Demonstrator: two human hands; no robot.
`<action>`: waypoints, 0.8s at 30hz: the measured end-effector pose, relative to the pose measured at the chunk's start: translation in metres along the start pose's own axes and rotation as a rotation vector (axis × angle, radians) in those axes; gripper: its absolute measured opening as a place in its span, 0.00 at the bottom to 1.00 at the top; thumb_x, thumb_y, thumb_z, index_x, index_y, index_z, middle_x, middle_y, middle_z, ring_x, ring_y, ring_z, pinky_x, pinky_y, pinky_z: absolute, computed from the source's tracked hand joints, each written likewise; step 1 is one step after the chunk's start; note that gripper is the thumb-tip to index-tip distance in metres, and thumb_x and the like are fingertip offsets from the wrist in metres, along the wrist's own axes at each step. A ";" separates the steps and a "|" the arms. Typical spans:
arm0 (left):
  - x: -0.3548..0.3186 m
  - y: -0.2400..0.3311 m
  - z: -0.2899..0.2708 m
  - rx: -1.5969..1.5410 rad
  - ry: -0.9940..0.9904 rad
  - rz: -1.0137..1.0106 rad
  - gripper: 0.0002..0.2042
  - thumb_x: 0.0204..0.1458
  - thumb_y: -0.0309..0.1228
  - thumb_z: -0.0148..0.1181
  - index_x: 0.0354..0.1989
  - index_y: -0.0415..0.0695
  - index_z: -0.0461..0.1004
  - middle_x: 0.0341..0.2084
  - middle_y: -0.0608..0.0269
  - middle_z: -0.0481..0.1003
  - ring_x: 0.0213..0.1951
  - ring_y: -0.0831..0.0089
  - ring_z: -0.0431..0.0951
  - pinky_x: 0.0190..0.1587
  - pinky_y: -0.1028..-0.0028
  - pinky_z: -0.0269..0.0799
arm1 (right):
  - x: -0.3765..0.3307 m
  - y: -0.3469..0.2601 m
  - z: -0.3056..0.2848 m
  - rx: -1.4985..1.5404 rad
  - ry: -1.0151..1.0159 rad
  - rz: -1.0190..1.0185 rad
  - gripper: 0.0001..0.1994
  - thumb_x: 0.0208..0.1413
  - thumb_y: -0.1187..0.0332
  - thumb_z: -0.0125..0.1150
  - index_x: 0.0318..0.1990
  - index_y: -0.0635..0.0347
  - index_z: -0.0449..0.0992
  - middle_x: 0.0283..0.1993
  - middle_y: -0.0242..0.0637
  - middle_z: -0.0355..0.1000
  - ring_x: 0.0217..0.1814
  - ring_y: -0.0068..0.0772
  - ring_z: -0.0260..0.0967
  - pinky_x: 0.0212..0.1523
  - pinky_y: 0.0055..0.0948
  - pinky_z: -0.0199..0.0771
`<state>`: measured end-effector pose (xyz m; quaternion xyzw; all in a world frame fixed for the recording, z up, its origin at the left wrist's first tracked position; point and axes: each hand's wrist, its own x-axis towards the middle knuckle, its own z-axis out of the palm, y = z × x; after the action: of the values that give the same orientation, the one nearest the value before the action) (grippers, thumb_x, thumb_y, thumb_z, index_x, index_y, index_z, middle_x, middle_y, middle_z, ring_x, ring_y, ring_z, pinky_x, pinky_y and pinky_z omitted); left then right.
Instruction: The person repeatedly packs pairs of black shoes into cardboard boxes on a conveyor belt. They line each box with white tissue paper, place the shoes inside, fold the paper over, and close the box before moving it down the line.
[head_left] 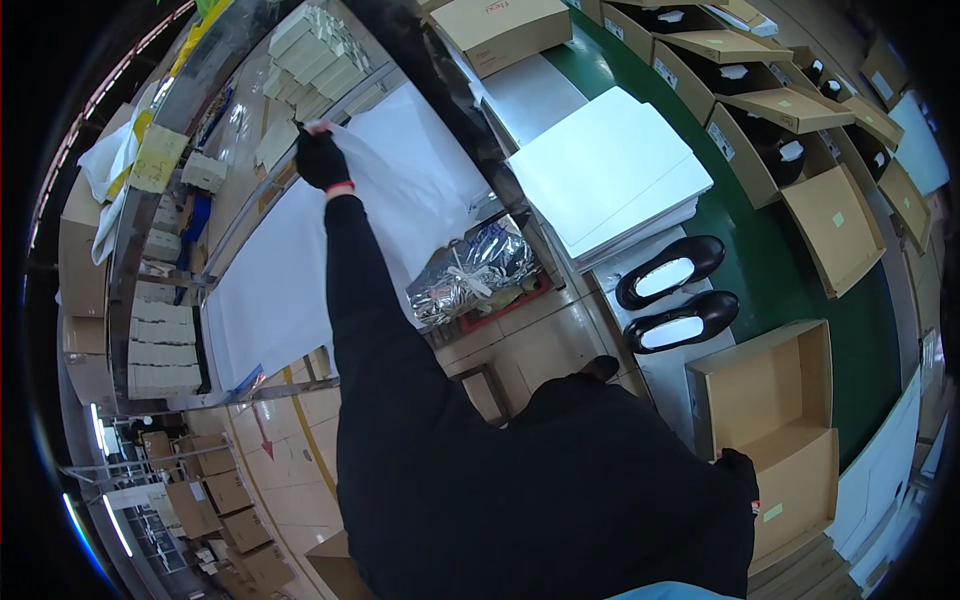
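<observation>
Sheet (412, 185) wrinkled paper; box (765, 395) matt cardboard; shoes (716, 308) glossy, smooth.

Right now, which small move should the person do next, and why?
Probably draw the white sheet toward the open box: the left hand seems to pinch it, the right hand is at the box's edge, the box's inside looks bare, and the black shoes stand outside it.
</observation>
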<state>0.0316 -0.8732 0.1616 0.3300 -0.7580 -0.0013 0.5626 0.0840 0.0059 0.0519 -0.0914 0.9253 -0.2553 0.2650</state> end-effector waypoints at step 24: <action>-0.211 0.148 -0.181 -0.661 -0.935 -0.342 0.25 0.62 0.47 0.48 0.54 0.35 0.67 0.47 0.49 0.73 0.46 0.64 0.75 0.49 0.71 0.69 | 0.175 -0.313 0.125 1.190 -1.163 -0.034 0.30 0.56 0.42 0.55 0.54 0.59 0.67 0.46 0.40 0.72 0.44 0.31 0.71 0.42 0.29 0.72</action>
<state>0.1436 -0.5851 0.1030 0.2193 -0.8207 -0.4729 0.2341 0.0142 -0.3678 0.0461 -0.0674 0.3497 -0.6177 0.7011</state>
